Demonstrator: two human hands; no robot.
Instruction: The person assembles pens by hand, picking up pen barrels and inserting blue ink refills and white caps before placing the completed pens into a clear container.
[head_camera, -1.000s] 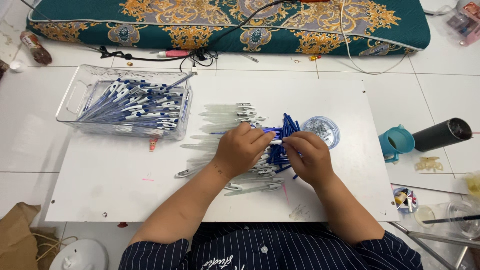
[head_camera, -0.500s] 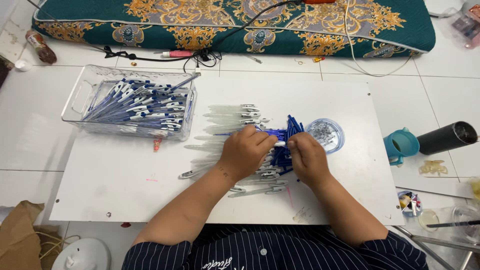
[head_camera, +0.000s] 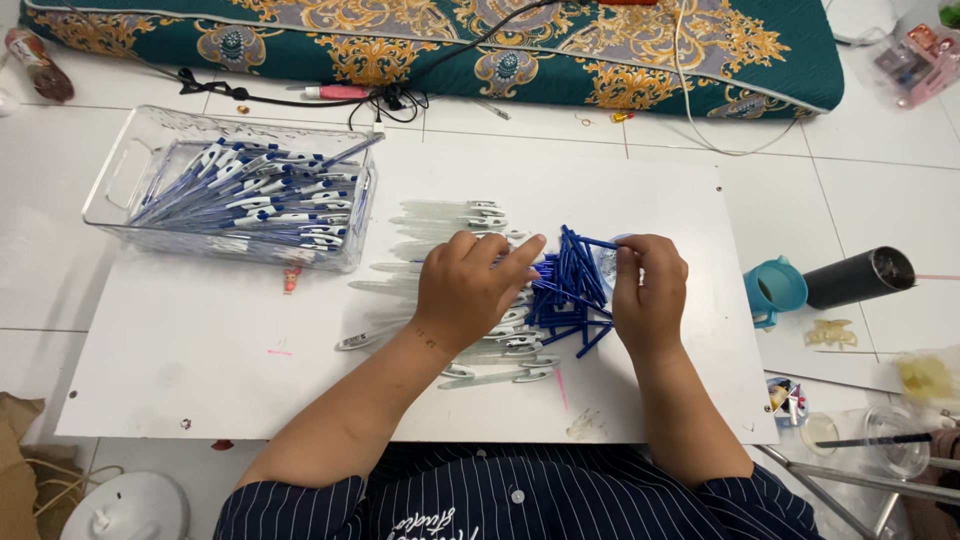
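1. left hand (head_camera: 470, 290) lies palm down, fingers loosely curled, on the clear plastic pen barrels (head_camera: 440, 225) lined up across the white board (head_camera: 200, 370).
2. right hand (head_camera: 650, 290) pinches one thin blue refill (head_camera: 598, 243), pointing left, above the blue refill heap (head_camera: 565, 290).

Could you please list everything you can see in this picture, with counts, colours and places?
white board: one, on the tiled floor
clear tray: one, board's upper left
assembled pens: many, blue and white, in the tray
clear pen barrels: a row, mid-board
blue pen parts: a pile, between the hands
teal cup: one, right of board
dark tumbler: one, lying beside the cup
patterned cushion: one, teal and gold, top
left hand: on the barrels
right hand: at the blue parts
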